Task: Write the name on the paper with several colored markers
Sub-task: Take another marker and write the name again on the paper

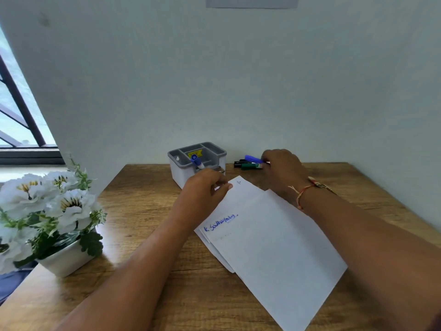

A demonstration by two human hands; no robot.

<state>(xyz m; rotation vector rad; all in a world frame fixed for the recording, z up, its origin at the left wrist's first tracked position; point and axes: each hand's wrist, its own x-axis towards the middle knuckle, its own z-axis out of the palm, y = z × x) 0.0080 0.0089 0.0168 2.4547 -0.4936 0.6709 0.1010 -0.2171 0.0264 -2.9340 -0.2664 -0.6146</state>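
Wooden table [143,235] first: your paper [274,247] lies angled at centre-right, a name in blue near its left edge. Grey organizer [176,168] sits behind it. Your left hand [202,189] rests its thumb on the paper's far corner; can't tell if it's pinching. Your right hand [281,168] grips the blue marker [253,159] by the wall, just over the green marker [249,166].

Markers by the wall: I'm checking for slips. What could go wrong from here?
1. The right hand, gripping the blue marker, crowds the green marker and black marker; a nudge could roll them.
2. The paper stack is fanned, and the left hand pinches only its far corner, so sheets may shift under the right forearm.
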